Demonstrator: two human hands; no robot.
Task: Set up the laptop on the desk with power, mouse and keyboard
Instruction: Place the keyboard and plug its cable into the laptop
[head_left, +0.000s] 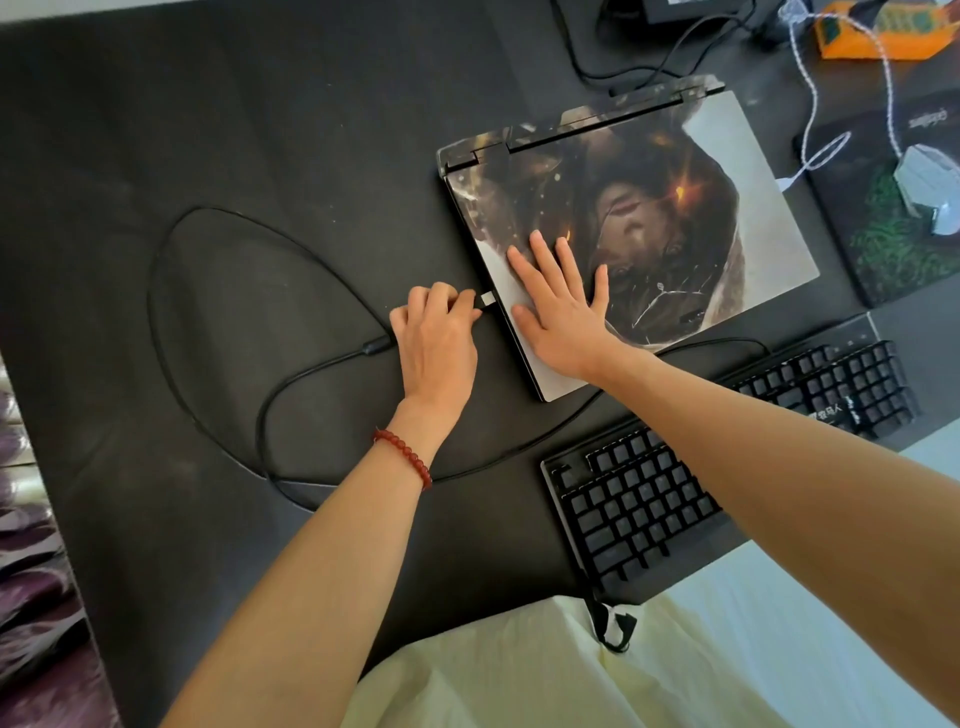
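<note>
A closed laptop (717, 171) with a printed picture on its lid lies on the black desk (260, 130). My right hand (558, 301) rests flat and spread on the lid near its left edge. My left hand (436, 338) pinches a USB plug (485, 300) whose metal tip sits right at the laptop's left side. The plug's black cable (208, 218) loops across the desk toward the black keyboard (675, 467) at the front edge. A white mouse (930, 187) lies on a mouse pad (893, 244) at the right, its white braided cable (810, 114) running to the laptop's right side.
A black power brick (691, 8) and its cords lie behind the laptop. An orange box (883, 31) stands at the back right. Patterned purple fabric (31, 519) borders the desk's left edge. Pale yellow clothing (519, 675) fills the foreground.
</note>
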